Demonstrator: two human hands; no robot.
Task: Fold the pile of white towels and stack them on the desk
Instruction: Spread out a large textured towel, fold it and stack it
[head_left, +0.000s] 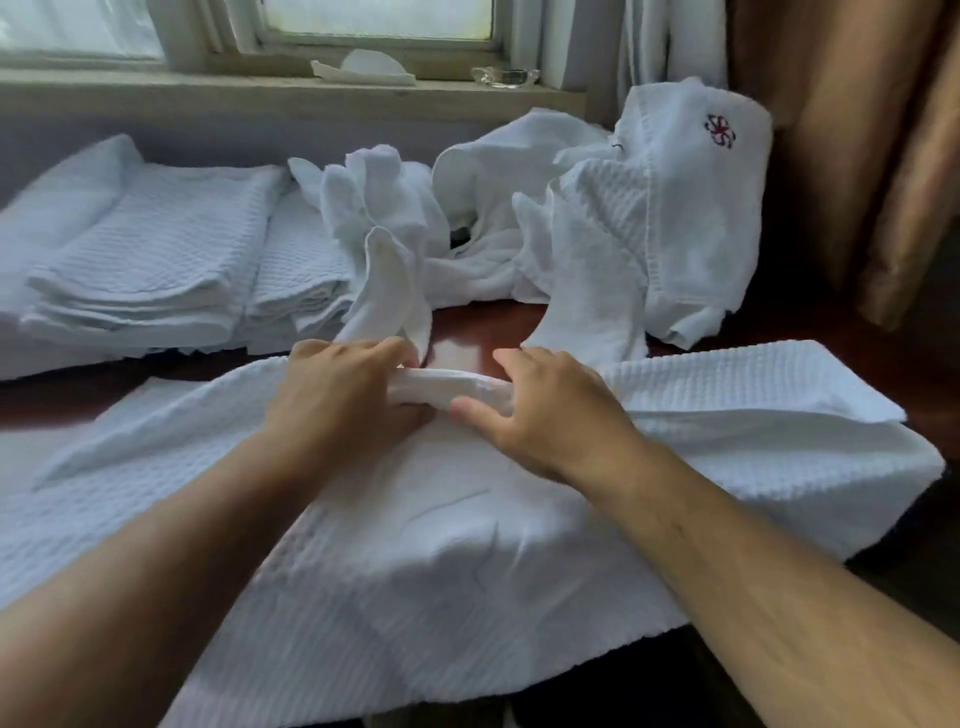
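Two hands: left hand (343, 395) and right hand (545, 410) close together, both pinching one raised ridge of cloth.
Towel: waffle towel (441, 545) spread across the near desk (467, 322), front edge hanging over.
Surroundings: folded stack (150, 260) far left; unfolded pile (597, 218) behind.
Advice: probably slide the hands apart along the ridge, matching edges before pressing flat.

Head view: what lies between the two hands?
A bunched ridge of the white waffle-weave towel, gripped by the left hand and right hand; the head view shows it.
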